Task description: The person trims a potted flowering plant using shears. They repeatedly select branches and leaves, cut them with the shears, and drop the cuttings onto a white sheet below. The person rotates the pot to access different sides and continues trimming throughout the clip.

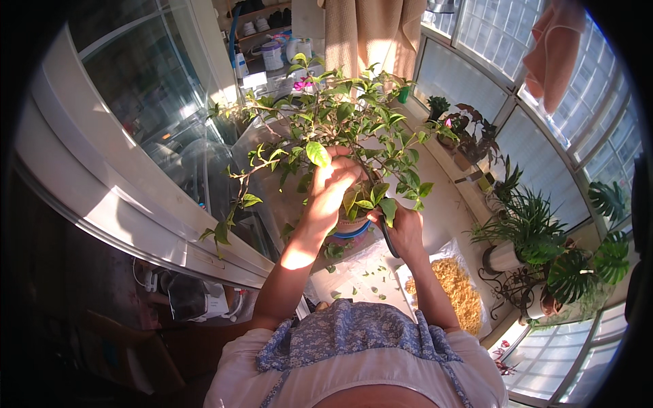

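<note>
A leafy potted bougainvillea (pixel 344 112) with a magenta bloom stands before me, its pot (pixel 351 224) partly hidden by leaves. My left hand (pixel 336 176) reaches in among the branches near the middle, its fingertips partly covered by foliage; whether they pinch a stem is not clear. At the lower right of the plant, my right hand (pixel 403 224) holds a tool with a black loop handle (pixel 390 239), which looks like scissors. Leaves hide its blades. Cut or fallen leaves (pixel 375 289) lie on the floor below the pot.
A sliding glass door (pixel 153 92) runs along the left. Yellowish dried pieces (pixel 454 290) lie on a white sheet at the lower right. Potted plants (pixel 520 229) line the window side, some on a black metal stand (pixel 502 290). Behind the bush hangs a beige curtain (pixel 372 35).
</note>
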Tool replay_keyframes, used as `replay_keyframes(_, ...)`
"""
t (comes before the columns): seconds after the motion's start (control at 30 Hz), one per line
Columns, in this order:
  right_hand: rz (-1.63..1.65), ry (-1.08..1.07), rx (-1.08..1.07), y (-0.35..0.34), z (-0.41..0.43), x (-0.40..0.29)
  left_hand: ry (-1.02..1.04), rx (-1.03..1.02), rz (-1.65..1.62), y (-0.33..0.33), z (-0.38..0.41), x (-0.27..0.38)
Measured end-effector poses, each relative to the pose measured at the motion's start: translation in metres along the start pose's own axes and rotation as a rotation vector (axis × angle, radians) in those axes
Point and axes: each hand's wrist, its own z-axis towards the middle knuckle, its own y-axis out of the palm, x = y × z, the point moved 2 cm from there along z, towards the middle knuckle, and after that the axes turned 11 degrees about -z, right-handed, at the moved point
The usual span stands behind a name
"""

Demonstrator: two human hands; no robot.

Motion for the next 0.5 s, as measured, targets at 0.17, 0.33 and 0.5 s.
replay_keyframes(0.17,0.043,-0.016,0.017,0.002,-0.001,-0.002,0.003,0.029,-0.013,0.005,0.0,0.001)
replay_keyframes(0.33,0.077,0.036,0.039,0.01,-0.004,0.002,0.025,0.059,0.011,0.009,0.002,0.001)
replay_keyframes(0.5,0.578,0.176,-0.024,0.01,-0.014,0.012,0.054,0.046,0.014,0.017,0.008,0.003)
